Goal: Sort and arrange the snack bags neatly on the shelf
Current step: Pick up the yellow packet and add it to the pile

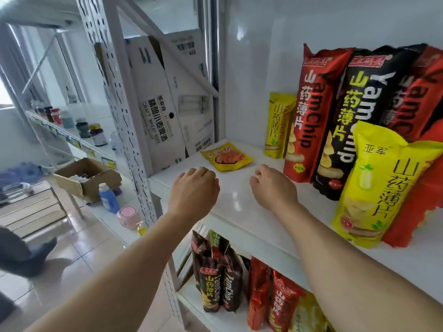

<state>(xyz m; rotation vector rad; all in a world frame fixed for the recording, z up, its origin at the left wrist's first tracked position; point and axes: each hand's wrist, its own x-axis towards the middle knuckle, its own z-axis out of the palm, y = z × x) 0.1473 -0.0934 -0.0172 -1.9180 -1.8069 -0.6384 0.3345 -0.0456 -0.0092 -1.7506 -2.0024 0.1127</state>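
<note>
The glossy white shelf carries a row of tall foil snack bags standing against its back wall toward the right end: a small yellow upright bag, a tall red Yam Chip bag, a tall black Yam Chip bag, and a big yellow bag leaning in front of more red ones near the front edge. One small flat yellow pouch with an orange picture lies alone on its back near the shelf's left rear corner, well apart from the row.

Both hands hover above the shelf's front-left area, just short of that pouch. The left hand is curled loosely into a fist and holds nothing; the right hand has its fingers bent inward, also empty, touching no bag.

The flat pouch looks light, soft and crinkly, with a slick film surface that would probably slide under a flat palm. A pinch at its sealed top or side edge seems the safest hold. Its contents may crush, so gentle pressure suits it. The tall bags look puffed with air and prone to tipping; they are likely best taken by the top seam.
</note>
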